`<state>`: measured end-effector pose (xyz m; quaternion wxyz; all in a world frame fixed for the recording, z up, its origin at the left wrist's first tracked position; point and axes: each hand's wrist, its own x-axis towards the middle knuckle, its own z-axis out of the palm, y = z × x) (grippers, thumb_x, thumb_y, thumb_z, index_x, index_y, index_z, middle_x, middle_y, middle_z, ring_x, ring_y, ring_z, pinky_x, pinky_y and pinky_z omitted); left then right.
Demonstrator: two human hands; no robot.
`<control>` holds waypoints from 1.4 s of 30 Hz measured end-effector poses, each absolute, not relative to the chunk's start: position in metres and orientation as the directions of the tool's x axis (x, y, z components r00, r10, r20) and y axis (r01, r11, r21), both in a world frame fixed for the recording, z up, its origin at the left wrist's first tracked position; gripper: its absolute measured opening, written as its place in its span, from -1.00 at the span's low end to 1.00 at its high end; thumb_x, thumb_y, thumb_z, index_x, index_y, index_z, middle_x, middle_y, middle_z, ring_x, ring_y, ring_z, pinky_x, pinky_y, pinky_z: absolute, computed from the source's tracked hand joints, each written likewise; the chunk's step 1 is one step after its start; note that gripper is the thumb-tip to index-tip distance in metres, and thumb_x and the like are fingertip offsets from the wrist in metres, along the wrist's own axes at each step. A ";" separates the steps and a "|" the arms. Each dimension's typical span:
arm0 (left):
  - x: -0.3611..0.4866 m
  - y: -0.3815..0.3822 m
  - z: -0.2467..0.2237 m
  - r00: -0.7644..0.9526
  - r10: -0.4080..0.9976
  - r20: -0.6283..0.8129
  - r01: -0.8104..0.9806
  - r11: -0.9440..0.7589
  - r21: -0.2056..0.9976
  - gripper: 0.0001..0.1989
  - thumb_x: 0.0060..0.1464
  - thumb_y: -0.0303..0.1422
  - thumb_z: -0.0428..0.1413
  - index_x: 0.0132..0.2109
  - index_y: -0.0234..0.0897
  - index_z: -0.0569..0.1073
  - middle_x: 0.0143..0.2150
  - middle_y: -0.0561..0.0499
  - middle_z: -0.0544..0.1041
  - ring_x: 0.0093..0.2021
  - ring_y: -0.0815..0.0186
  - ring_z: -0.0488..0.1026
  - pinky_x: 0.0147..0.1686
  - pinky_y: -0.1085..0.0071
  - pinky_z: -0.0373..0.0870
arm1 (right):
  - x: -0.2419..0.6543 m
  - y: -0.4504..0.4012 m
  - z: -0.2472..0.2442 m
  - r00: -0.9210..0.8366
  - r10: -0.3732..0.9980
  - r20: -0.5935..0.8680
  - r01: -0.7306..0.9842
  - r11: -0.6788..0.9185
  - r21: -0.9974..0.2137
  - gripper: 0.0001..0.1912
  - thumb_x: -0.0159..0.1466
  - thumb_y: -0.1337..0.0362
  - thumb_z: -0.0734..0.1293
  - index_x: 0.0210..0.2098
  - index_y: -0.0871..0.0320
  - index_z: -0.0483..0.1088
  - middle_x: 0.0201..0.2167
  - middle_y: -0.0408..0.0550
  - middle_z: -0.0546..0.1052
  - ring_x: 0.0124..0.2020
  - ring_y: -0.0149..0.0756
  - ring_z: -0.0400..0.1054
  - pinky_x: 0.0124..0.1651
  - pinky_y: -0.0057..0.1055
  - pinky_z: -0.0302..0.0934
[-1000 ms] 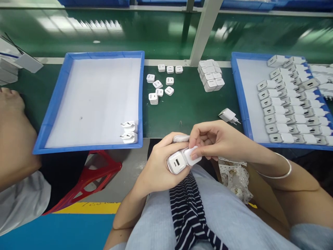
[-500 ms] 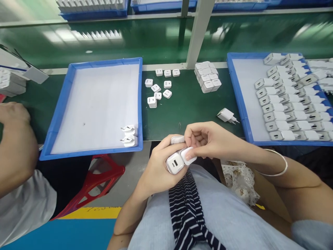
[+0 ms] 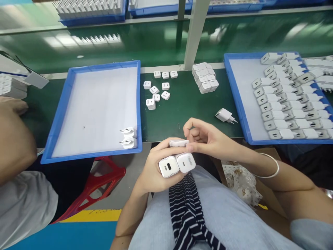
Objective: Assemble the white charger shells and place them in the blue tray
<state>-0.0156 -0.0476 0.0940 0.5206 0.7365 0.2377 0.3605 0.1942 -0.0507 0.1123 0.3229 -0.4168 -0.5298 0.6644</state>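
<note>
My left hand [image 3: 153, 170] is closed around two white wall chargers, held side by side with their ends facing up. The left charger [image 3: 168, 166] shows two ports on its end. On the right one [image 3: 186, 162], the end has a single port and grey lettering. Thin white covers [image 3: 178, 143] are tucked between the fingers of the same hand. My right hand [image 3: 205, 139] is beside them, its thumb tip at the edge of the covers. Its fingers are loosely curled and apart from the thumb, with nothing visible between them.
Loose white covers [image 3: 165, 85] and a stacked block of them [image 3: 205, 78] lie on the green bench. A charger with pins [image 3: 225, 115] lies near the right blue tray [image 3: 241, 104], which holds rows of chargers. Two chargers lie in the left tray [image 3: 96, 66]. A co-worker's arm [image 3: 15, 139] is at left.
My right thumb has left the face of the right charger and moved up to the covers. That face now shows fully. The chargers have tilted and shifted slightly left.
</note>
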 end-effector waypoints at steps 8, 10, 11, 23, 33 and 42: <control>-0.017 -0.050 0.097 0.660 0.728 0.185 0.057 -0.294 0.954 -0.56 -0.13 -0.51 0.30 -0.03 -0.20 0.55 -0.05 -0.11 0.54 -0.09 0.16 0.52 -0.09 0.27 0.48 | 0.202 -0.041 0.121 -0.416 0.909 0.016 0.301 0.154 -0.941 -0.84 0.31 0.21 0.37 -0.32 0.18 0.49 -0.43 -0.11 0.53 -0.47 -0.43 0.33 -0.43 -0.49 0.18; -0.017 -0.049 0.097 0.655 0.735 0.176 0.049 -0.274 0.960 -0.58 -0.14 -0.49 0.33 -0.05 -0.21 0.56 -0.08 -0.10 0.55 -0.11 0.17 0.52 -0.12 0.29 0.48 | 0.204 -0.040 0.122 -0.421 0.907 0.020 0.333 0.175 -0.927 -0.86 0.31 0.24 0.36 -0.31 0.19 0.51 -0.44 -0.11 0.55 -0.48 -0.43 0.33 -0.43 -0.48 0.17; -0.016 -0.049 0.097 0.649 0.742 0.170 0.049 -0.264 0.963 -0.58 -0.14 -0.48 0.33 -0.06 -0.22 0.56 -0.11 -0.09 0.55 -0.13 0.18 0.52 -0.13 0.30 0.48 | 0.205 -0.040 0.123 -0.424 0.905 0.020 0.349 0.184 -0.919 -0.87 0.31 0.25 0.36 -0.30 0.19 0.52 -0.44 -0.11 0.55 -0.48 -0.42 0.33 -0.44 -0.48 0.17; -0.008 -0.051 0.094 0.561 0.802 0.207 0.023 -0.265 0.964 -0.55 -0.15 -0.54 0.32 -0.04 -0.21 0.55 0.00 -0.09 0.53 -0.03 0.16 0.52 -0.05 0.28 0.46 | 0.206 -0.052 0.148 -0.351 0.936 -0.027 0.126 0.018 -0.992 -0.92 0.23 0.27 0.44 -0.38 0.15 0.54 -0.46 -0.12 0.55 -0.46 -0.37 0.37 -0.44 -0.44 0.24; -0.001 -0.049 0.095 0.586 0.786 0.194 -0.019 -0.226 0.974 -0.75 -0.12 -0.52 0.32 -0.23 -0.28 0.53 -0.18 -0.03 0.51 -0.19 0.28 0.49 -0.19 0.37 0.45 | 0.181 -0.050 0.137 -0.568 0.823 -0.006 -0.005 -0.011 -1.000 -0.92 0.25 0.44 0.40 -0.40 0.24 0.52 -0.41 -0.15 0.57 -0.39 -0.46 0.41 -0.32 -0.56 0.28; -0.001 -0.050 0.093 0.592 0.783 0.189 0.000 -0.235 0.972 -0.77 -0.10 -0.55 0.28 -0.24 -0.28 0.50 -0.21 0.00 0.50 -0.22 0.30 0.47 -0.23 0.38 0.45 | 0.177 -0.048 0.135 -0.564 0.824 -0.043 0.010 -0.045 -0.999 -0.88 0.26 0.41 0.41 -0.44 0.22 0.51 -0.44 -0.19 0.55 -0.40 -0.49 0.39 -0.33 -0.58 0.26</control>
